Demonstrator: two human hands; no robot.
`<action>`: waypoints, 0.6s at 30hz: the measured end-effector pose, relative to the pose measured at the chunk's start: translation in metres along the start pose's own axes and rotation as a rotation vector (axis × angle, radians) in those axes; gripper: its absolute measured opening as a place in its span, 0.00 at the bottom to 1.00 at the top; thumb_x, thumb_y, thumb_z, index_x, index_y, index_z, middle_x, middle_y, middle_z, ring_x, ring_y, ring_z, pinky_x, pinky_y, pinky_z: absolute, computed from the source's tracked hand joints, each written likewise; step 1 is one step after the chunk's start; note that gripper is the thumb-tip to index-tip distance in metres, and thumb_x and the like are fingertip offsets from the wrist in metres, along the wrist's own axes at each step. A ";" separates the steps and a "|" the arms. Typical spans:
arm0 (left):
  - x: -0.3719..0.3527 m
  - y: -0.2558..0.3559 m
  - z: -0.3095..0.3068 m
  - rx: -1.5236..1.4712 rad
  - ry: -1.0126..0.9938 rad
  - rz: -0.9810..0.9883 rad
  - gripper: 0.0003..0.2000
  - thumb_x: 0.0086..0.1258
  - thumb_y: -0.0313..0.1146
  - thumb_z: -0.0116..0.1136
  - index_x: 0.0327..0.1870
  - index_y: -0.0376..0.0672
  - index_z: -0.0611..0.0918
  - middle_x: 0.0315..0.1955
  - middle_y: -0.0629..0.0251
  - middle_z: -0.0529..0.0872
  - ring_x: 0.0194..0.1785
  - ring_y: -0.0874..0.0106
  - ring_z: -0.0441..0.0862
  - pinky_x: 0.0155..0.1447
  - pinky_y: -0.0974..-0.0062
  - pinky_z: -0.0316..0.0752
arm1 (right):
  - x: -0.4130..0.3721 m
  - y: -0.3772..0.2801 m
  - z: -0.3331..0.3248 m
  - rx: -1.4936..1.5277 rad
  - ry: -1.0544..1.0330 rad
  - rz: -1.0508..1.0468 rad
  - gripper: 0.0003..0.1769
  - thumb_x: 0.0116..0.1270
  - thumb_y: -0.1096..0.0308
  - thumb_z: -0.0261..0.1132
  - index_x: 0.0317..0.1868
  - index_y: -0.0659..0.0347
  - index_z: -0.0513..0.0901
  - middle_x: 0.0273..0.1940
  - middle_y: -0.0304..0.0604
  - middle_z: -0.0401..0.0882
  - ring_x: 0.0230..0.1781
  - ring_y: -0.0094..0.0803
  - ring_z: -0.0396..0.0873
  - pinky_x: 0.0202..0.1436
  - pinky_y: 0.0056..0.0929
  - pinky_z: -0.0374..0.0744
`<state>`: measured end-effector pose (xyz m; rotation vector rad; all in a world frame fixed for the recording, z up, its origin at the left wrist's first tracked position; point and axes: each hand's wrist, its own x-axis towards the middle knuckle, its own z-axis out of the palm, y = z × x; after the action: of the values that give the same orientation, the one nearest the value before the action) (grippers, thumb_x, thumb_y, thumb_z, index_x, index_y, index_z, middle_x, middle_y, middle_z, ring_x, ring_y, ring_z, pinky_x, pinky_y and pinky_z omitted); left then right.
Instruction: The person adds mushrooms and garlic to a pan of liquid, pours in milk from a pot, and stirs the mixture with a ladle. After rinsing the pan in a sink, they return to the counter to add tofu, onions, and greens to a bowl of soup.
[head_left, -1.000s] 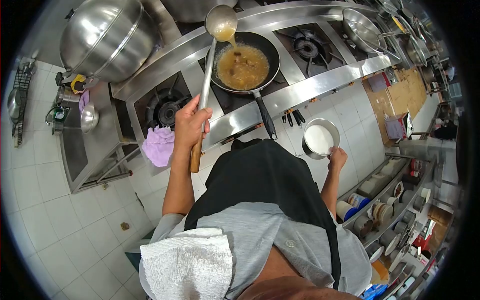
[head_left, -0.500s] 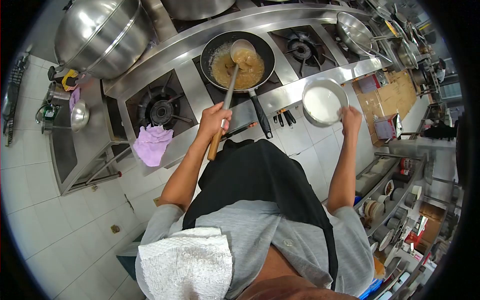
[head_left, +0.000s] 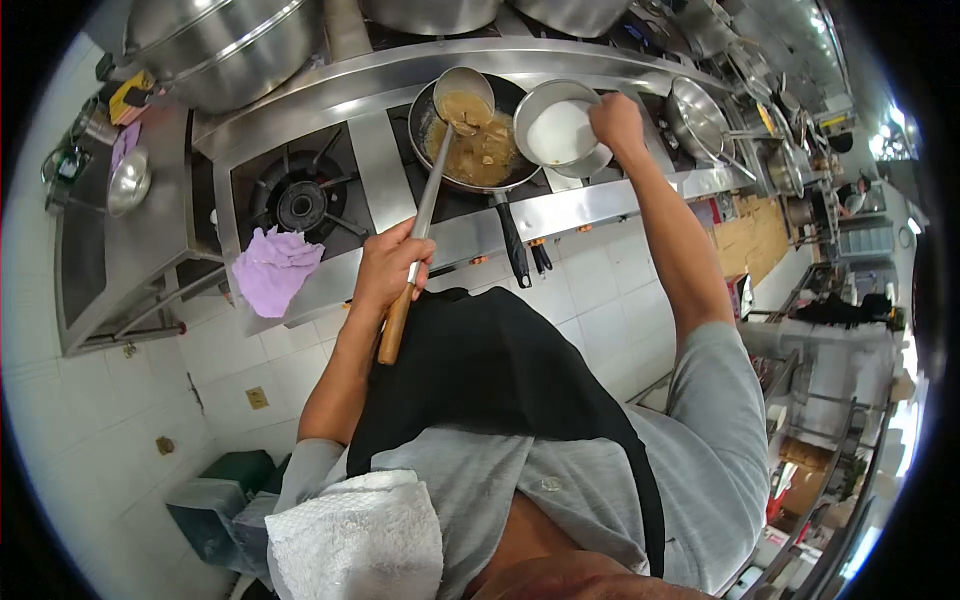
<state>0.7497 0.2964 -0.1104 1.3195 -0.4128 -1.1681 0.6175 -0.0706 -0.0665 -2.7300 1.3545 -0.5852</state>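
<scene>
Swung in from off to the side, the small metal pot [head_left: 545, 93] of white liquid was now up by the right edge of the frying pan [head_left: 419, 122], overlapping its rim from this angle. Right hand [head_left: 617, 125] was curled around the pot's side, though the exact grip was hidden. Left hand [head_left: 393, 265] had its fingers wrapped snugly round the ladle [head_left: 429, 195], its bowl over the pan's back left with some brown liquid [head_left: 485, 160] in it, same stuff as below.
</scene>
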 end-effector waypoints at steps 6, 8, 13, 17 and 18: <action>-0.013 -0.012 -0.023 -0.068 0.022 0.052 0.14 0.62 0.29 0.55 0.47 0.34 0.80 0.22 0.69 0.76 0.15 0.81 0.73 0.14 0.81 0.67 | 0.034 -0.067 0.022 -0.210 -0.122 -0.174 0.11 0.55 0.69 0.59 0.33 0.67 0.84 0.38 0.62 0.82 0.41 0.56 0.82 0.47 0.46 0.80; -0.016 -0.017 -0.029 -0.095 0.037 0.047 0.15 0.62 0.29 0.55 0.48 0.34 0.79 0.22 0.69 0.76 0.15 0.81 0.73 0.14 0.81 0.67 | 0.042 -0.082 0.025 -0.269 -0.143 -0.232 0.11 0.55 0.69 0.60 0.34 0.67 0.84 0.39 0.62 0.82 0.41 0.56 0.82 0.47 0.45 0.81; -0.018 -0.031 -0.041 -0.101 0.041 0.031 0.16 0.61 0.30 0.56 0.50 0.34 0.79 0.21 0.69 0.76 0.15 0.80 0.73 0.14 0.80 0.66 | 0.053 -0.108 0.018 -0.373 -0.106 -0.332 0.11 0.56 0.70 0.60 0.35 0.68 0.84 0.41 0.60 0.81 0.41 0.55 0.82 0.47 0.45 0.81; -0.018 -0.035 -0.047 -0.093 0.028 0.035 0.16 0.61 0.30 0.57 0.49 0.35 0.79 0.20 0.69 0.76 0.14 0.79 0.73 0.14 0.79 0.66 | 0.070 -0.111 0.009 -0.387 -0.056 -0.391 0.12 0.56 0.70 0.59 0.35 0.70 0.83 0.42 0.60 0.81 0.43 0.55 0.82 0.47 0.45 0.81; -0.018 -0.036 -0.049 -0.096 0.021 0.036 0.15 0.61 0.30 0.57 0.48 0.35 0.79 0.20 0.68 0.76 0.14 0.79 0.73 0.14 0.78 0.66 | 0.070 -0.113 0.003 -0.391 -0.040 -0.382 0.11 0.56 0.70 0.59 0.35 0.70 0.83 0.42 0.60 0.81 0.43 0.55 0.82 0.47 0.44 0.81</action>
<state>0.7661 0.3434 -0.1498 1.2359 -0.3595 -1.1298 0.7422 -0.0553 -0.0246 -3.3311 1.0329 -0.2961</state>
